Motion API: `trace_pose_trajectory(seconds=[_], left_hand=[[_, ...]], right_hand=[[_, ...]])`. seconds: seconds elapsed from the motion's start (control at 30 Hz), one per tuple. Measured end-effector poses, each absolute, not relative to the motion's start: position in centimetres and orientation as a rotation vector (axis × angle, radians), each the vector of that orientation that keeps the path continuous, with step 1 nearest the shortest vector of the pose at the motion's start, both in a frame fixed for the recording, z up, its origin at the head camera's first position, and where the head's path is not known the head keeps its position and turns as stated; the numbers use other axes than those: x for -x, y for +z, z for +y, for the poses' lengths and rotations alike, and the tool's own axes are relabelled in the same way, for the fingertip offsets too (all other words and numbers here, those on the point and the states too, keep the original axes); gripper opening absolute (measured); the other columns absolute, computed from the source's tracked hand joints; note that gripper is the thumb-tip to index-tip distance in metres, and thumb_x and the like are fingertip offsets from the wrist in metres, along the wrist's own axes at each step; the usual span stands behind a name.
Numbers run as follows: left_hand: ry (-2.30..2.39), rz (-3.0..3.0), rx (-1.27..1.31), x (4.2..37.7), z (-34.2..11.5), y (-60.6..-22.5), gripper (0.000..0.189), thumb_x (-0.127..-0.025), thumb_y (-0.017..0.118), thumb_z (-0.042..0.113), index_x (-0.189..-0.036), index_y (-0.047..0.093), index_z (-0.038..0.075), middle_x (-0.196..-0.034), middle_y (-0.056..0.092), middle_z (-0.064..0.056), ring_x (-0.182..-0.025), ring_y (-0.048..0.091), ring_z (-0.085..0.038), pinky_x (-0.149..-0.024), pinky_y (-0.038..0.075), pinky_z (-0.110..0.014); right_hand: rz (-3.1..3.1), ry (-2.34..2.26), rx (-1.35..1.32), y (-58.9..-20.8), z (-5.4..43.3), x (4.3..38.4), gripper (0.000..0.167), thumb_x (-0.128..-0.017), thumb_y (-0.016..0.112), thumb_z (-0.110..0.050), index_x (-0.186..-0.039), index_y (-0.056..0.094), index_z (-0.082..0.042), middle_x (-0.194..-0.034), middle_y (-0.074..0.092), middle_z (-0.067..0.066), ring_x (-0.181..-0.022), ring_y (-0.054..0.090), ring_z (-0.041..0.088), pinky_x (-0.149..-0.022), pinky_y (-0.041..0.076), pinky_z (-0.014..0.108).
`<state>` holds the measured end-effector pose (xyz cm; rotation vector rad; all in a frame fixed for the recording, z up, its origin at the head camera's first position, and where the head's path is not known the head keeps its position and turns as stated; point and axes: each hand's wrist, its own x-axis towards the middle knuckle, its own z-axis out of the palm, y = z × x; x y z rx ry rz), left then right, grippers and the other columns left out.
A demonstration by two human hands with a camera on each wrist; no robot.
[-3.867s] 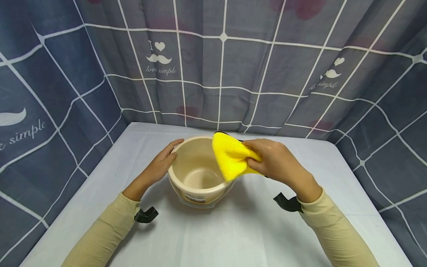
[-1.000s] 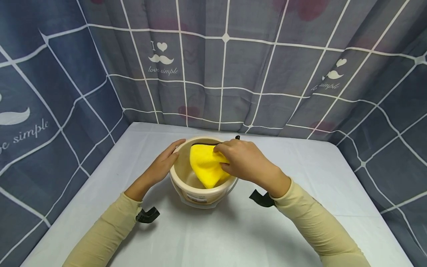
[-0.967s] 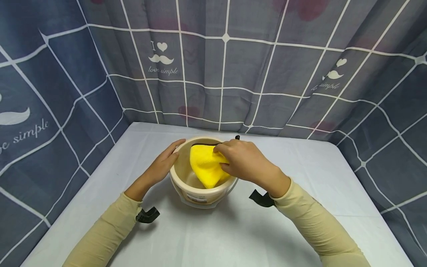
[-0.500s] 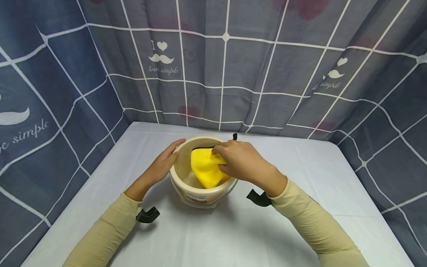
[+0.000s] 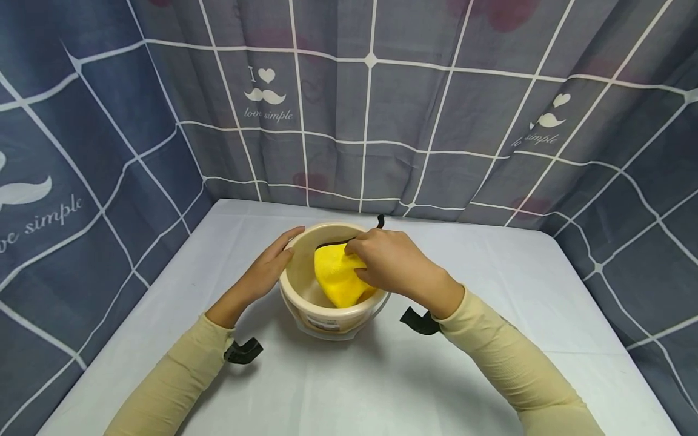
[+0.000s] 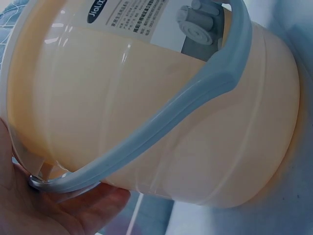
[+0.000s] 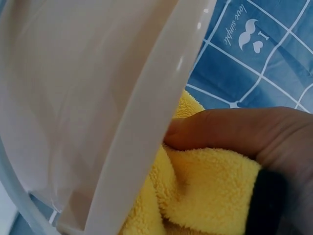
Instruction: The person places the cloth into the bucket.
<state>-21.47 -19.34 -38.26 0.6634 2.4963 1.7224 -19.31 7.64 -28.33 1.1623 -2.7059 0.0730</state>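
A cream plastic bucket (image 5: 327, 311) stands upright on the white-covered table. My left hand (image 5: 265, 266) holds its left rim, thumb at the inner side and fingers outside. The left wrist view shows that hand (image 6: 54, 205) beside the hinge of the bucket's grey-blue handle (image 6: 161, 122), which hangs down across the wall. Over the right rim, my right hand (image 5: 389, 260) pinches a yellow cloth (image 5: 338, 275) with a black edge, partly inside the bucket. The right wrist view has the thumb pressing into the fluffy cloth (image 7: 205, 186); the rim hides the other fingers.
A paper label (image 6: 146, 19) is on the bucket's outer wall. The white table (image 5: 349, 393) extends around the bucket. Blue-grey checked curtains (image 5: 327, 109) enclose the back and both sides. A black strap end (image 5: 243, 351) sticks out at the left wrist, another (image 5: 420, 321) at the right.
My right hand has brought the cloth from above the right rim leftward into the bucket, then moved only slightly toward the interior. My left hand has kept its place on the rim.
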Motion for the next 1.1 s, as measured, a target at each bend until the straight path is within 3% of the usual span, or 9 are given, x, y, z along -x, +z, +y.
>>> trace_pose_trajectory(seconds=[1.1], left_hand=[[1.727, 2.492, -0.654, 21.4, -19.3, -38.2, 0.049, -0.111, 0.032, 0.016, -0.158, 0.030, 0.006, -0.159, 0.035, -0.018, -0.142, 0.036, -0.032, -0.117, 0.024, -0.053]], right_hand=[[-2.782, -0.060, -1.183, -29.5, 5.8, 20.0, 0.013, -0.080, 0.078, -0.009, -0.087, 0.072, -0.018, -0.079, 0.061, -0.004, -0.075, 0.060, 0.019, -0.063, 0.052, 0.040]])
